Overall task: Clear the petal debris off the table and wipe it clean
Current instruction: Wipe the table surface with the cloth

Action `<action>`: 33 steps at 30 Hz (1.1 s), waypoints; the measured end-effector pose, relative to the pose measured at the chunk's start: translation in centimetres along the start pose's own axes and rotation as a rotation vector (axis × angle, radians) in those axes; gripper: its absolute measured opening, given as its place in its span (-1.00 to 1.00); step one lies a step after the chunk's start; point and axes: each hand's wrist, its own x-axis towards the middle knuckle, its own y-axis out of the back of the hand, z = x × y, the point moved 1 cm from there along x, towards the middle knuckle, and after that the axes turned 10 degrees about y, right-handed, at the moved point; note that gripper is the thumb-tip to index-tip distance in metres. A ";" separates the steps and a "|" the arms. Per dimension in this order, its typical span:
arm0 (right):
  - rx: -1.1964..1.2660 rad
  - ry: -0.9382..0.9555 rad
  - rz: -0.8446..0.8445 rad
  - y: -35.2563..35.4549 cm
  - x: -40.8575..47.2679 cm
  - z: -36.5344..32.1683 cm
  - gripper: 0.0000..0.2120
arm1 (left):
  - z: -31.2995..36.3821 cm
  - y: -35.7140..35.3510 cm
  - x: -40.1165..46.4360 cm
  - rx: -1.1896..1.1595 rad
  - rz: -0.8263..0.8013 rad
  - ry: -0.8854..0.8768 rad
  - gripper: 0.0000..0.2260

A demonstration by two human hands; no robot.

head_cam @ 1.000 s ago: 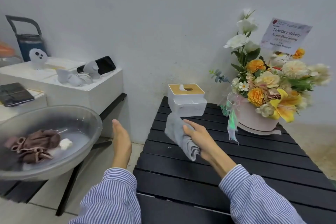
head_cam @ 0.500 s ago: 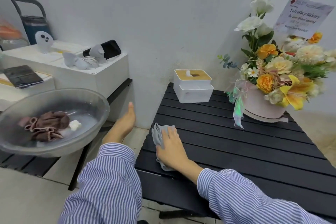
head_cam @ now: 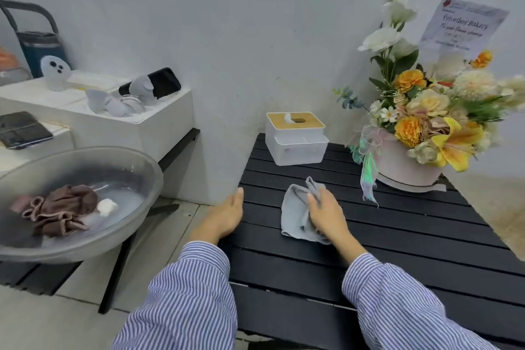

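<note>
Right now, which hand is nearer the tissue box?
Right. The right hand presses the grey cloth on the table just in front of the tissue box; the left hand rests at the table's left edge, farther off.

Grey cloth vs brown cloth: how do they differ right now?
The grey cloth lies on the black table under the right hand; the brown cloth sits untouched in the clear basin. Grey is partly spread, brown bunched. Both are crumpled.

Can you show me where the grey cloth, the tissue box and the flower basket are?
grey cloth (head_cam: 294, 207): head view, bare left fold.
tissue box (head_cam: 295, 150): head view, white front wall.
flower basket (head_cam: 403, 169): head view, pale pink side.
</note>
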 end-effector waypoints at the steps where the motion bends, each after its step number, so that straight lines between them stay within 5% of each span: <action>1: -0.124 -0.004 -0.060 -0.9 -0.2 0.4 -0.46 | 0.3 -0.7 0.4 0.060 0.009 -0.035 -0.48; 3: -0.222 0.018 -0.097 -2.6 -0.3 0.5 -0.30 | 0.4 -2.0 1.6 0.166 0.047 -0.093 -0.53; 7: -0.148 0.227 -0.015 -4.3 0.8 -0.3 -0.53 | -0.2 -3.4 3.7 0.221 0.170 -0.120 -0.53; 12: -0.084 0.444 -0.012 -6.6 4.3 -2.4 -0.56 | 0.5 -3.8 5.2 0.322 0.197 -0.136 -0.51; 23: -0.123 0.373 -0.063 -11.0 16.6 -4.4 -0.60 | 1.6 -4.3 7.0 0.361 0.321 -0.107 -0.51; 27: -0.042 0.447 -0.262 -9.9 14.3 -4.6 -0.58 | 1.1 -3.9 7.0 0.347 0.313 -0.052 -0.52; 33: -0.134 0.412 -0.328 -3.3 8.7 1.2 -0.46 | 1.1 -3.9 6.1 0.329 0.280 -0.015 -0.53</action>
